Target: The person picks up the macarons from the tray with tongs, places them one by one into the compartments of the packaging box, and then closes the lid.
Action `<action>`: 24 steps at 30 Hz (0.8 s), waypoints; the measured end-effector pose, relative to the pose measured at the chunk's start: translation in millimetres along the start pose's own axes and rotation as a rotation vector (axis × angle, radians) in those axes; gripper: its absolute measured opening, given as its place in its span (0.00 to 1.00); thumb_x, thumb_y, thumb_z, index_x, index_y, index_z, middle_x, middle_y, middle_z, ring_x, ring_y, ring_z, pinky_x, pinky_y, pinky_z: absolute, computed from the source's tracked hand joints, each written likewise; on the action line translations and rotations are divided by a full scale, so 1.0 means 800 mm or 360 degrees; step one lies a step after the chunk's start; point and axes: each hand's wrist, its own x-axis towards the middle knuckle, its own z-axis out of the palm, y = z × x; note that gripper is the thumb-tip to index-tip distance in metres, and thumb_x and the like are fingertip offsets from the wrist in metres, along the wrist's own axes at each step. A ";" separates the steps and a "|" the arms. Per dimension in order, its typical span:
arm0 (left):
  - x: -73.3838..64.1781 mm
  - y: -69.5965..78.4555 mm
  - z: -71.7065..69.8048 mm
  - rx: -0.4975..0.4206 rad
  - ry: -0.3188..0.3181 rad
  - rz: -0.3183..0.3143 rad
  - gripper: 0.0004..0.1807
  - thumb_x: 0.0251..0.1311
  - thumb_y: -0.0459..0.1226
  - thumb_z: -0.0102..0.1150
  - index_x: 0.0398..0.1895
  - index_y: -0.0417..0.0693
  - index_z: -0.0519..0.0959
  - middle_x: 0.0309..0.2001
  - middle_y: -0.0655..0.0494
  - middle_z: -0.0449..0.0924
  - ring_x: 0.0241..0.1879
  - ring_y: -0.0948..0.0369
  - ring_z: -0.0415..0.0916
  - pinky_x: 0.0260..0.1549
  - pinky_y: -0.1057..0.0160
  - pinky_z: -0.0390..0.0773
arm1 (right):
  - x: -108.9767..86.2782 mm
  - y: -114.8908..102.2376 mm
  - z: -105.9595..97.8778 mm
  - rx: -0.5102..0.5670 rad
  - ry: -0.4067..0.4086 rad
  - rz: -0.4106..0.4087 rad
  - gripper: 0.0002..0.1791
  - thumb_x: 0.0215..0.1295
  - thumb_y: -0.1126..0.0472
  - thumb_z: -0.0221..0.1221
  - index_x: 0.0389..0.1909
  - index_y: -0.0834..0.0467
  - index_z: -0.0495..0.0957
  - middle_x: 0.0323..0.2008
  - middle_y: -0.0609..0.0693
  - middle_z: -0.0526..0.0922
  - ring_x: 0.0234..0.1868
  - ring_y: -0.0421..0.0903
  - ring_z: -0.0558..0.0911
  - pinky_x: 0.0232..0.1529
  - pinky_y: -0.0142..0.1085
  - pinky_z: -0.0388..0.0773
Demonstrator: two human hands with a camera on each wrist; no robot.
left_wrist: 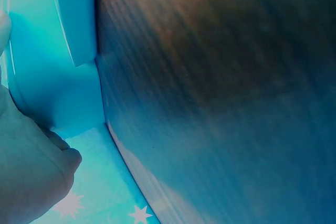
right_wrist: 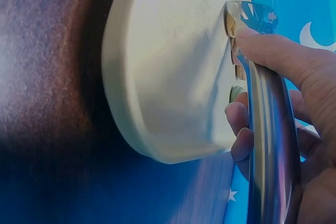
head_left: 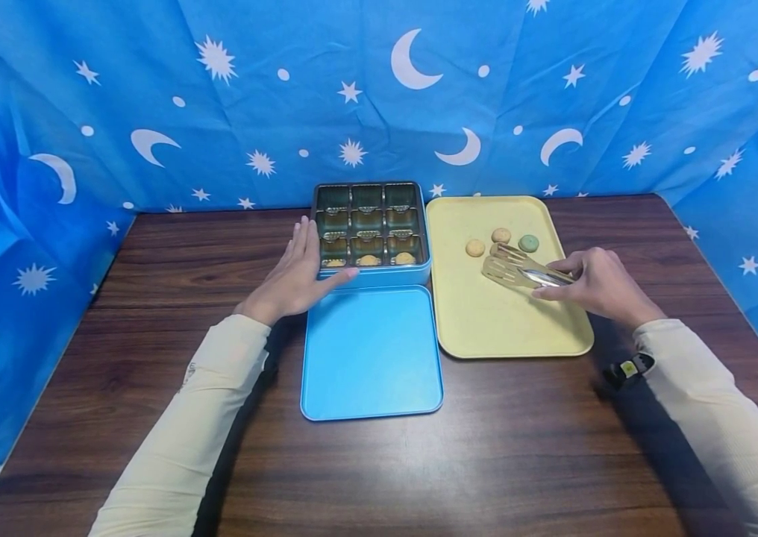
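My right hand (head_left: pixel 597 287) grips metal serving tongs (head_left: pixel 509 267) with slotted ends, low over the yellow tray (head_left: pixel 513 328). Close to the tong ends lie two tan cookies, one in front (head_left: pixel 475 247) and one behind (head_left: pixel 500 236), and a green cookie (head_left: pixel 529 243). Whether the tongs touch any of them I cannot tell. My left hand (head_left: pixel 292 276) rests along the left side of a blue tin (head_left: pixel 379 277), its fingers straight and its thumb across the front edge. Inside the tin, a dark divided insert (head_left: pixel 368 198) has tan cookies (head_left: pixel 404 258) in its front row of compartments.
A flat blue lid (head_left: pixel 372 354) lies on the dark wooden table (head_left: pixel 520 447) in front of the tin. The tray stands close against the tin's right side. Behind the table hangs a blue cloth (head_left: pixel 325 89) with moons and stars.
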 end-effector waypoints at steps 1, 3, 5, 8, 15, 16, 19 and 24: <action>0.000 0.000 0.000 0.0000 0.0000 -0.0003 0.63 0.65 0.72 0.43 0.79 0.41 0.22 0.79 0.47 0.13 0.79 0.51 0.17 0.75 0.46 0.32 | 0.000 0.000 0.000 0.0001 0.0001 -0.0002 0.30 0.50 0.52 0.79 0.49 0.68 0.86 0.30 0.55 0.85 0.20 0.45 0.66 0.17 0.35 0.61; 0.000 0.000 0.000 0.0003 0.0001 -0.0006 0.63 0.65 0.72 0.43 0.79 0.41 0.22 0.79 0.47 0.13 0.79 0.51 0.17 0.75 0.47 0.32 | 0.000 -0.001 -0.001 0.0001 0.0002 -0.0006 0.31 0.50 0.52 0.79 0.50 0.68 0.85 0.30 0.55 0.85 0.20 0.45 0.66 0.17 0.35 0.61; 0.001 0.000 0.000 0.0004 0.0000 -0.0007 0.63 0.65 0.72 0.43 0.79 0.41 0.22 0.79 0.48 0.13 0.79 0.51 0.17 0.75 0.46 0.32 | 0.000 -0.001 -0.002 0.0002 -0.0004 -0.0019 0.32 0.50 0.50 0.79 0.50 0.69 0.85 0.30 0.56 0.85 0.20 0.44 0.66 0.16 0.35 0.61; 0.001 0.000 0.000 0.0005 -0.0002 -0.0008 0.63 0.65 0.72 0.43 0.79 0.41 0.22 0.79 0.48 0.12 0.78 0.51 0.16 0.75 0.46 0.32 | 0.000 -0.002 -0.003 0.0010 -0.0009 -0.0034 0.34 0.50 0.49 0.79 0.50 0.70 0.85 0.30 0.56 0.85 0.19 0.43 0.65 0.16 0.35 0.60; 0.001 -0.001 0.001 0.0018 -0.0001 -0.0013 0.63 0.65 0.73 0.43 0.79 0.41 0.22 0.79 0.48 0.13 0.78 0.51 0.16 0.75 0.45 0.33 | 0.002 -0.006 -0.004 0.0012 0.0008 -0.0046 0.32 0.51 0.50 0.78 0.50 0.68 0.85 0.30 0.56 0.86 0.17 0.42 0.63 0.15 0.34 0.60; 0.001 -0.001 0.001 0.0021 0.0000 -0.0012 0.64 0.65 0.73 0.43 0.79 0.41 0.22 0.79 0.47 0.13 0.78 0.51 0.17 0.75 0.44 0.34 | 0.003 -0.007 -0.005 0.0017 0.0013 -0.0045 0.31 0.51 0.50 0.78 0.50 0.68 0.85 0.31 0.57 0.86 0.17 0.42 0.63 0.15 0.34 0.60; 0.001 -0.001 0.001 0.0027 0.0001 -0.0011 0.64 0.65 0.73 0.43 0.79 0.41 0.22 0.79 0.46 0.14 0.78 0.50 0.17 0.75 0.44 0.34 | 0.005 -0.009 -0.006 0.0023 0.0018 -0.0067 0.32 0.51 0.49 0.78 0.50 0.69 0.85 0.34 0.61 0.87 0.18 0.42 0.63 0.15 0.35 0.60; 0.001 -0.001 0.001 0.0030 0.0006 -0.0008 0.63 0.65 0.72 0.43 0.79 0.41 0.23 0.80 0.43 0.17 0.79 0.50 0.17 0.75 0.45 0.33 | 0.007 -0.016 -0.010 0.0038 0.0019 -0.0081 0.34 0.52 0.47 0.78 0.51 0.70 0.85 0.35 0.62 0.87 0.18 0.43 0.63 0.16 0.35 0.60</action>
